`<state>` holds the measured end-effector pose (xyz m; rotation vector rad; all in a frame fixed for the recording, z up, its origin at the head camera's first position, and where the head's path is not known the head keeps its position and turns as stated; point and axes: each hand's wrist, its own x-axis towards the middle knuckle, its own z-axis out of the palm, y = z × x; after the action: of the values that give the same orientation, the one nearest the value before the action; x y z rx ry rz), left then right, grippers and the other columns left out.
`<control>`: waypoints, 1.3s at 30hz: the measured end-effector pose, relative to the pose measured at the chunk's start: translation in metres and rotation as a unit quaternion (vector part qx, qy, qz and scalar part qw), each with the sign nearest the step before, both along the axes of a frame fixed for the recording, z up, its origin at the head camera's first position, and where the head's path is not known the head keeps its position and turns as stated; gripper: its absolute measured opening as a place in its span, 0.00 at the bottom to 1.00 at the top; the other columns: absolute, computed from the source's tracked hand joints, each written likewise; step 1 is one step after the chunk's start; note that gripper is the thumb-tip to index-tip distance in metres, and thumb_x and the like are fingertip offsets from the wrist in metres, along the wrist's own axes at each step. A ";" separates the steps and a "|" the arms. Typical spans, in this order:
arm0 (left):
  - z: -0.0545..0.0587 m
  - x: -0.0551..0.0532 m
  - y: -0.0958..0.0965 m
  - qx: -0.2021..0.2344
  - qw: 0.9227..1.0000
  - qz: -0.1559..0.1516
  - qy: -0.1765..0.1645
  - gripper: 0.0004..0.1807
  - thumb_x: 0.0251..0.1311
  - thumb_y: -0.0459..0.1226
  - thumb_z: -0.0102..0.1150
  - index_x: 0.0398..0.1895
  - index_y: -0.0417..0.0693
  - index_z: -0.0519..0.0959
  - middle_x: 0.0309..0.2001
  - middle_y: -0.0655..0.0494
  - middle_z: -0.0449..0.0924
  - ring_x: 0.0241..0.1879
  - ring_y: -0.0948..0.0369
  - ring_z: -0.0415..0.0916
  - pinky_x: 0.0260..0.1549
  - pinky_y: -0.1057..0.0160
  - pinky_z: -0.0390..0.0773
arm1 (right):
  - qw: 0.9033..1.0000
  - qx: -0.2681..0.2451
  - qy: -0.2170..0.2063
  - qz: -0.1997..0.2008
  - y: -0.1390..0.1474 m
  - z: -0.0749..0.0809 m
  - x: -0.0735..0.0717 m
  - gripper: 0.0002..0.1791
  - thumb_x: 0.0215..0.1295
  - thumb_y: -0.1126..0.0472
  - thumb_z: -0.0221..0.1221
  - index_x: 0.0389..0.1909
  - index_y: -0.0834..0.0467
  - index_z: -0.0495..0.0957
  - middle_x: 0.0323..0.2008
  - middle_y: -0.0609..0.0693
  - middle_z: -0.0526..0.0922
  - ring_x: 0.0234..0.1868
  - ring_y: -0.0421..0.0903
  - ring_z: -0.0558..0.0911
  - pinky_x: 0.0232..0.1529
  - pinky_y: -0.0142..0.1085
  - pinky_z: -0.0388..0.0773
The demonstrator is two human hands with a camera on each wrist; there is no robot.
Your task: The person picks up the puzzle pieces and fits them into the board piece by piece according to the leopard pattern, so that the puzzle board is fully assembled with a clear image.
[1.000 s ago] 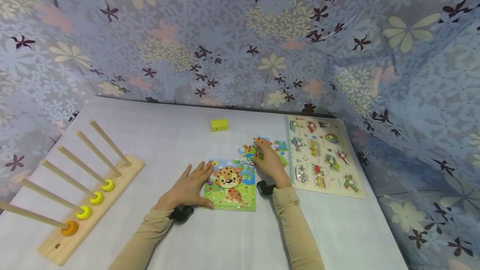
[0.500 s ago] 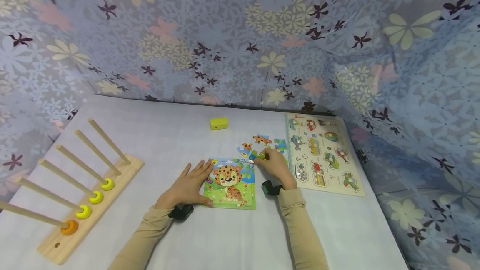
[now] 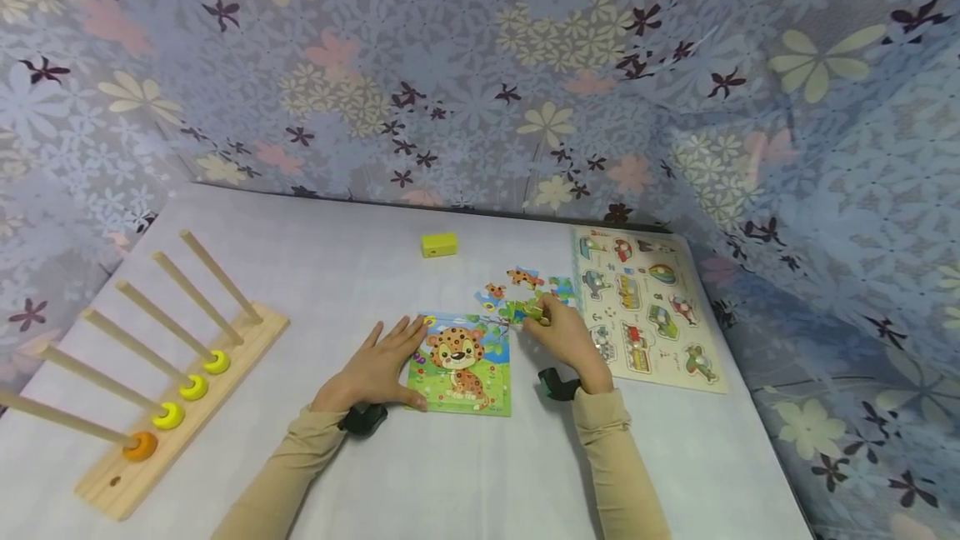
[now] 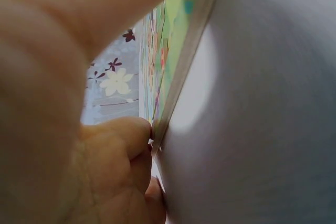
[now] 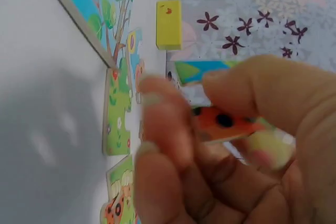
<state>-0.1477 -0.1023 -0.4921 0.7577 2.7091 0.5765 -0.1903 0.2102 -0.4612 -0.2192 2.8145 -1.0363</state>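
A square leopard jigsaw puzzle [image 3: 487, 373] lies on the table, its picture facing up. My left hand [image 3: 378, 369] rests along its left side with the fingers spread; in the left wrist view a fingertip [image 4: 142, 129] meets the board's edge. Just off the puzzle's upper right corner, my right hand [image 3: 562, 336] pinches a loose puzzle piece [image 5: 226, 123] between thumb and fingers. Orange with black spots shows on that piece, along with some green and blue. More loose puzzle pieces [image 3: 523, 277] lie beyond the hand, partly covered by it.
At the right stands out a flat vehicle peg puzzle [image 3: 652, 357]. A yellow block [image 3: 438, 245] sits farther back. On the left is a wooden rack [image 3: 168, 465] with upright rods and several yellow and orange rings. Floral cloth [image 3: 480, 90] hangs behind the table.
My right hand, earlier over the loose pieces, has picked one up and shifted slightly right and toward me with it. My left hand stays at the puzzle's edge.
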 end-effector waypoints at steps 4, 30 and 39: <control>0.000 0.000 0.000 0.004 1.000 0.001 0.000 0.66 0.40 0.61 0.72 0.77 0.42 0.47 0.78 0.45 0.42 0.78 0.45 0.39 0.73 0.37 0.36 | 1.000 -0.008 0.009 0.013 -0.004 0.001 0.001 0.09 0.63 0.57 0.62 0.34 0.58 0.74 0.25 0.49 0.74 0.23 0.42 0.68 0.25 0.32 0.64; 0.005 0.000 -0.001 0.008 1.000 0.000 -0.002 0.66 0.40 0.61 0.72 0.76 0.41 0.48 0.78 0.45 0.42 0.77 0.45 0.40 0.74 0.37 0.36 | 0.979 -0.068 -0.089 0.170 -0.027 -0.005 0.009 0.11 0.62 0.62 0.63 0.45 0.55 0.81 0.27 0.49 0.77 0.26 0.41 0.70 0.27 0.30 0.68; 0.005 0.000 -0.002 0.008 1.000 0.002 -0.003 0.66 0.40 0.61 0.72 0.76 0.41 0.48 0.78 0.45 0.43 0.77 0.46 0.40 0.74 0.38 0.36 | 0.981 -0.062 -0.094 0.158 -0.033 -0.009 0.011 0.09 0.61 0.61 0.65 0.41 0.58 0.81 0.21 0.47 0.73 0.22 0.41 0.68 0.24 0.30 0.66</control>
<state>-0.1473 -0.1042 -0.4872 0.7521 2.7037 0.6018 -0.1788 0.1772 -0.4706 -0.5324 2.4470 -1.0911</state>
